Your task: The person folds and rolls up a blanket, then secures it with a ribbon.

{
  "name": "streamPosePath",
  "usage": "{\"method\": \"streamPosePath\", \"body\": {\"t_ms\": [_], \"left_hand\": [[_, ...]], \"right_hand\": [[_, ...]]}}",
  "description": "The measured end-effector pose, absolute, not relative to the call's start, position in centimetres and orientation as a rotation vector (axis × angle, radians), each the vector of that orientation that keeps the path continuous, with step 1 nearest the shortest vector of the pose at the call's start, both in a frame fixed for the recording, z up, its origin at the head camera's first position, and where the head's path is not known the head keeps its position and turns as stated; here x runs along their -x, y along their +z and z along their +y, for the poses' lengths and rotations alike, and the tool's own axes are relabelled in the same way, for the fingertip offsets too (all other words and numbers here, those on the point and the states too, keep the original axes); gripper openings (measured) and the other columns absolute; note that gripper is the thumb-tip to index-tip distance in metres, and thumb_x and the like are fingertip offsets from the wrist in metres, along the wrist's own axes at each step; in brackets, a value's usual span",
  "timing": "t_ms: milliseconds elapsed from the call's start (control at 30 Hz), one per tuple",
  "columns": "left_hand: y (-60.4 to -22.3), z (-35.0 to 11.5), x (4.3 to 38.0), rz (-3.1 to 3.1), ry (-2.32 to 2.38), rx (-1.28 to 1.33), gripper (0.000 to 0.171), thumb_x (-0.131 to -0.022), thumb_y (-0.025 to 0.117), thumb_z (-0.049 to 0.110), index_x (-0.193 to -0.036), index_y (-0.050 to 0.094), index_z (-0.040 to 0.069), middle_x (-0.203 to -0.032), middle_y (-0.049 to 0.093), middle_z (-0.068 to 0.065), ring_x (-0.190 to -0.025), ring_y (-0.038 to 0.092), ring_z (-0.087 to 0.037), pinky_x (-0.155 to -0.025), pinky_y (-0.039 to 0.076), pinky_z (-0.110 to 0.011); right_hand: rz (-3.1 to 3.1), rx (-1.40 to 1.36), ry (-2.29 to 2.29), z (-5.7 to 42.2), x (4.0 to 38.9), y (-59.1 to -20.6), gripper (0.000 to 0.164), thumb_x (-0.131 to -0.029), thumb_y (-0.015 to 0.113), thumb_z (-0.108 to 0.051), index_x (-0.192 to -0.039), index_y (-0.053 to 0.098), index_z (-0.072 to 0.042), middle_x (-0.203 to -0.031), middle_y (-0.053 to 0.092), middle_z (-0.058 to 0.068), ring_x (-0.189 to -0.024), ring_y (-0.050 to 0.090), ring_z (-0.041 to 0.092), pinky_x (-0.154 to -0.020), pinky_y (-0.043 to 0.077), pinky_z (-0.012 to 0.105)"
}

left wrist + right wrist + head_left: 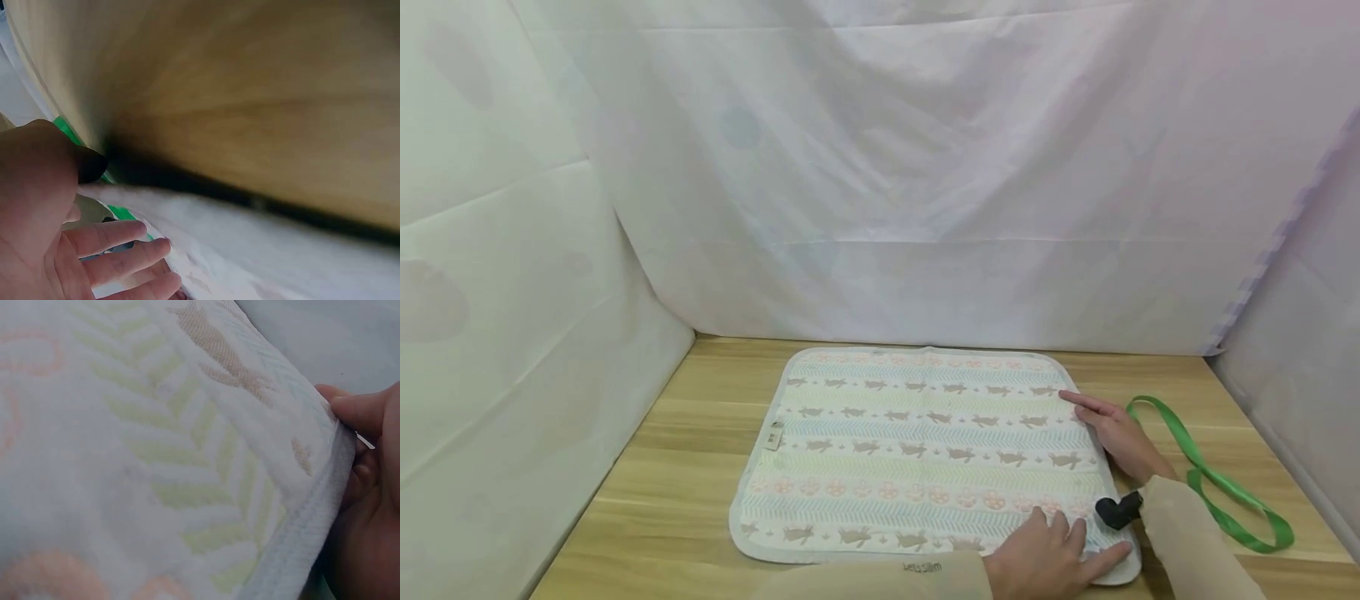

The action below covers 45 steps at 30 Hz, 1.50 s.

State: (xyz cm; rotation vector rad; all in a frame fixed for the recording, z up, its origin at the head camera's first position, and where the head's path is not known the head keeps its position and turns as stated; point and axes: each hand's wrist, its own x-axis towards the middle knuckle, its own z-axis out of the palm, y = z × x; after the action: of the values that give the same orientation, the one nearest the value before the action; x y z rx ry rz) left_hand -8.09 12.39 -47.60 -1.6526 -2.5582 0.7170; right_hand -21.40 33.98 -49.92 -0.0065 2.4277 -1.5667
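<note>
A pale quilted mat (925,433) with rows of brown animals, pink flowers and chevrons lies spread on the wooden table. Its near right corner is under my left hand (1045,554), whose fingers are spread and rest on the cloth. In the left wrist view, the fingers (125,259) stretch along the mat's top beside its slightly raised border. At the mat's right edge, my right hand (1116,433) pinches the grey border (312,512), thumb on top and other fingers curled beneath it in the right wrist view.
A looped green ribbon (1232,492) lies on the table (677,475) to the right of the mat, beside my right forearm. A small label (772,437) sits at the mat's left edge. White cloth walls (910,183) enclose the back and sides. A black camera (1120,510) is on my right wrist.
</note>
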Motion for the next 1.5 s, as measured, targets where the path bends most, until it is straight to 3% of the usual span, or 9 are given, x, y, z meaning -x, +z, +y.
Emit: {"method": "streamPosePath", "body": {"t_ms": [133, 433, 533, 667, 867, 1000, 1100, 1333, 1500], "left_hand": [[-47.7, 13.1, 8.1, -2.630, 0.686, 1.671, 0.084, -0.095, 0.033, 0.072, -0.158, -0.008, 0.035, -0.133, 0.048, 0.016, -0.111, 0.050, 0.000, -0.090, 0.045, -0.019], [-47.8, 13.3, 7.6, -2.821, 0.500, 1.651, 0.092, -0.094, 0.039, 0.071, -0.157, -0.017, 0.033, -0.135, 0.045, 0.018, -0.118, 0.046, 0.004, -0.072, 0.047, -0.014], [-47.8, 13.4, 7.7, -2.855, 0.458, 1.646, 0.093, -0.093, 0.041, 0.071, -0.156, -0.016, 0.035, -0.137, 0.044, 0.017, -0.122, 0.044, 0.004, -0.074, 0.048, -0.014], [-47.8, 13.2, 8.1, -2.887, 0.386, 1.648, 0.095, -0.093, 0.045, 0.069, -0.157, -0.015, 0.033, -0.140, 0.045, 0.016, -0.124, 0.045, 0.004, -0.080, 0.049, -0.014], [-47.3, 12.6, 8.8, -2.974, 0.153, 1.664, 0.100, -0.092, 0.052, 0.063, -0.157, -0.017, 0.030, -0.148, 0.043, 0.010, -0.125, 0.049, 0.001, -0.086, 0.050, -0.016], [-46.7, 12.2, 8.8, -3.015, 0.032, 1.670, 0.105, -0.091, 0.055, 0.062, -0.156, -0.021, 0.030, -0.148, 0.042, 0.009, -0.114, 0.057, 0.000, -0.080, 0.051, -0.016], [-46.3, 11.7, 8.7, -3.000, -0.038, 1.665, 0.103, -0.093, 0.054, 0.060, -0.156, -0.022, 0.028, -0.149, 0.043, 0.009, -0.108, 0.059, 0.000, -0.072, 0.051, -0.016], [-45.4, 9.6, 8.8, -2.982, -0.254, 1.569, 0.105, -0.096, 0.051, 0.059, -0.152, -0.031, 0.024, -0.153, 0.040, 0.001, -0.125, 0.051, -0.002, -0.083, 0.050, -0.015], [-44.7, 7.5, 8.7, -2.776, -0.442, 1.445, 0.108, -0.093, 0.069, 0.035, -0.157, -0.015, 0.013, -0.150, 0.046, -0.005, -0.118, 0.057, -0.003, -0.080, 0.049, -0.010]], "right_hand": [[2.430, 0.024, -1.583, 33.7, 21.3, -49.8, 0.052, -0.107, 0.040, -0.036, -0.150, 0.041, -0.007, -0.161, 0.027, 0.016, -0.149, 0.010, 0.042, -0.114, 0.012, 0.067], [2.389, 0.121, -1.604, 34.4, 21.4, -49.9, 0.053, -0.107, 0.041, -0.035, -0.151, 0.040, -0.006, -0.161, 0.024, 0.020, -0.148, 0.010, 0.043, -0.114, 0.014, 0.066], [2.338, 0.181, -1.590, 34.9, 21.5, -49.7, 0.053, -0.107, 0.041, -0.033, -0.152, 0.037, -0.006, -0.161, 0.021, 0.022, -0.147, 0.016, 0.042, -0.114, 0.032, 0.045], [2.235, 0.204, -1.566, 35.3, 22.0, -49.2, 0.054, -0.107, 0.044, -0.029, -0.155, 0.032, -0.007, -0.163, 0.012, 0.023, -0.142, 0.026, 0.036, -0.091, 0.046, 0.021], [2.227, 0.233, -1.434, 35.6, 22.4, -47.7, 0.057, -0.106, 0.046, -0.028, -0.157, 0.027, -0.010, -0.162, 0.007, 0.028, -0.136, 0.037, 0.042, -0.093, 0.051, 0.042], [2.273, 0.307, -1.368, 36.4, 22.1, -46.8, 0.055, -0.106, 0.046, -0.025, -0.156, 0.028, -0.006, -0.155, 0.023, 0.035, -0.116, 0.060, 0.028, -0.082, 0.056, 0.041], [2.253, 0.370, -1.352, 36.9, 22.1, -46.3, 0.055, -0.107, 0.044, -0.022, -0.155, 0.026, -0.002, -0.146, 0.033, 0.040, -0.101, 0.068, 0.021, -0.074, 0.059, 0.042], [2.327, 0.393, -1.216, 36.8, 23.0, -44.2, 0.058, -0.106, 0.046, -0.031, -0.157, 0.026, -0.011, -0.158, 0.012, 0.034, -0.110, 0.060, 0.014, -0.076, 0.057, 0.038], [2.333, 0.467, -1.286, 35.4, 23.6, -42.0, 0.059, -0.107, 0.044, -0.031, -0.159, 0.022, -0.013, -0.159, 0.017, 0.030, -0.108, 0.063, 0.007, -0.078, 0.057, 0.036]]}}
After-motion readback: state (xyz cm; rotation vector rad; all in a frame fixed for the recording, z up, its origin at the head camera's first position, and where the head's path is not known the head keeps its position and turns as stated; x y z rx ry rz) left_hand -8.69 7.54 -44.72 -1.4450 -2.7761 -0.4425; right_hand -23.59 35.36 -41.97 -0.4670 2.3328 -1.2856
